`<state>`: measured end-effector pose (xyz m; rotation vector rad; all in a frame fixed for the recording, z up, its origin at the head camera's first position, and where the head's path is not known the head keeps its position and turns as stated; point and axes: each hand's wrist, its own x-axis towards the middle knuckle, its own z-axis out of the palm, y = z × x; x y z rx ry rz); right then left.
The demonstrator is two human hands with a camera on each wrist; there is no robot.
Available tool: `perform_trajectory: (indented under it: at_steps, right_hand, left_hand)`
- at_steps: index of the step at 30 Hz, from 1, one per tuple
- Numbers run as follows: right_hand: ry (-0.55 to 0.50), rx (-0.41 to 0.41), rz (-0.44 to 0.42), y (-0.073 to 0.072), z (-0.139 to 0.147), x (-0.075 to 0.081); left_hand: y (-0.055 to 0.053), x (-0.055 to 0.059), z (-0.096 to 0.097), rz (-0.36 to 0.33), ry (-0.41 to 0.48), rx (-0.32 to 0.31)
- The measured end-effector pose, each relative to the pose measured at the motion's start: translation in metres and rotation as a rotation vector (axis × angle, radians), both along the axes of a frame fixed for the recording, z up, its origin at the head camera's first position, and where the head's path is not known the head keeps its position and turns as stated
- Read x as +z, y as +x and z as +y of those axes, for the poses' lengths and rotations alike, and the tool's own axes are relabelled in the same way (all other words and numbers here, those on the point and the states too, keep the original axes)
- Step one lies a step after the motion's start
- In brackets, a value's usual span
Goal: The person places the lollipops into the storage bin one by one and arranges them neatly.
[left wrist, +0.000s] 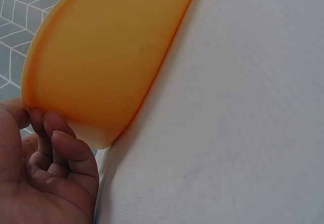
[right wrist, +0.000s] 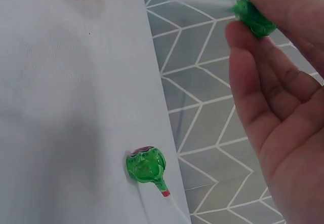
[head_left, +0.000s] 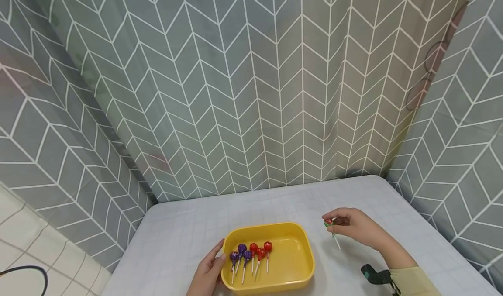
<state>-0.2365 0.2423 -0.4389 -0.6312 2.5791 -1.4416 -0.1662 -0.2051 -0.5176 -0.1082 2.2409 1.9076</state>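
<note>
My left hand grips the near-left rim of a yellow plastic tray, its thumb on the edge. Inside the tray's left half lie three purple-wrapped lollipops and three red-wrapped lollipops, sticks toward me. Right of the tray, my right hand pinches a green-wrapped lollipop by its head above the table, its white stick hanging free. The right wrist view also has a second green lollipop lying on the table below that hand; the head view does not clearly show it.
A white cloth-covered table carries everything. Grey curtains with white chevron lines rise behind it and at both sides. A dark device is strapped at the right wrist. A dark cable curves at the lower left.
</note>
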Motion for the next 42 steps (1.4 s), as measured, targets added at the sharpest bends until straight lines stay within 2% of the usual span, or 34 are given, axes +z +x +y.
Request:
perform_trajectory:
  at_steps: [7,18,28,42]
  right_hand:
    - [-0.003,-0.029,0.016,0.001,-0.004,0.002]
    - [0.015,-0.079,0.045,0.003,-0.008,0.005]
    - [0.026,-0.046,0.053,0.005,-0.018,0.009]
    - [0.009,0.086,0.083,-0.001,-0.051,0.021]
  left_hand:
    - [-0.001,0.001,0.001,0.004,-0.022,0.024]
    - [-0.002,0.001,-0.001,0.024,-0.028,0.012]
    - [-0.001,-0.001,-0.002,0.039,-0.023,0.007]
    - [0.001,0.001,-0.001,0.034,-0.032,0.02]
